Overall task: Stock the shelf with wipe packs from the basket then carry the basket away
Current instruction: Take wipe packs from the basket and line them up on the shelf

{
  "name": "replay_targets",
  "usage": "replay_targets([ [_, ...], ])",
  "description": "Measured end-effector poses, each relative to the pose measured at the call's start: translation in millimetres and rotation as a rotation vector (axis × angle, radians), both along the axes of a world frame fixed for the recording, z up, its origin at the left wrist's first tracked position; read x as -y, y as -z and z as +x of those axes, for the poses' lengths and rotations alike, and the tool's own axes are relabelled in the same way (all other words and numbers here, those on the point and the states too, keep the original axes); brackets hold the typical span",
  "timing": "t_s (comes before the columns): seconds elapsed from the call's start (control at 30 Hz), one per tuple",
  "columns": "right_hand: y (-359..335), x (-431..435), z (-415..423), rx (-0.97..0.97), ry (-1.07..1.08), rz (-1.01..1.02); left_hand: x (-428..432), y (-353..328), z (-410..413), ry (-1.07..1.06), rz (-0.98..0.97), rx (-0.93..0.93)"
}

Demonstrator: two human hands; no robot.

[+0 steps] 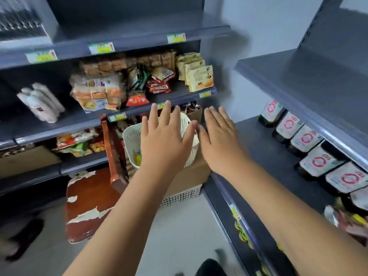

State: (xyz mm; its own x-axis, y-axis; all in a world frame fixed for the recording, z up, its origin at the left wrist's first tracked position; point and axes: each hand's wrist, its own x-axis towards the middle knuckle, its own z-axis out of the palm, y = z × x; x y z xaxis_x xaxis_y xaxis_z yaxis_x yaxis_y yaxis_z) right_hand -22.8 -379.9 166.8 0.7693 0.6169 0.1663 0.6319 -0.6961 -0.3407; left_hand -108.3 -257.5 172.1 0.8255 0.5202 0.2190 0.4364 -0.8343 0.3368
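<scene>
- Wipe packs (318,163) lie in a row from 3 to 4 o'clock along the back of the right-hand shelf (264,148). Their labels face up, likely so that shoppers can read them, and the front strip of this shelf is bare.
- Left hand (165,140), near centre, is spread flat with straight fingers and grasps nothing. It hangs over the basket's mouth; whether it touches the rim I cannot tell.
- Right hand (221,144), just at 3 o'clock of the left, is equally flat and released, and the two thumbs nearly meet.
- Basket (131,144), white and slotted, stands under the left hand on a cardboard box (191,176), probably raised there so that packs come out without stooping. Its inside is mostly hidden.
- Two released hands at the rim suggest, in my judgement, that stocking is about finished and lifting the basket comes next. That calls for a grip on both sides.
- Snack packets (159,84) crowd the far shelf (189,97) at 12 o'clock.
</scene>
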Motion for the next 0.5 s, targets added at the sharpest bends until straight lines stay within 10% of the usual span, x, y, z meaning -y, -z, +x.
replay_targets([
  [0.5, 85, -161, 183, -0.734, -0.274, 0.063, -178, 90, 146, -0.093, -0.259, -0.22],
])
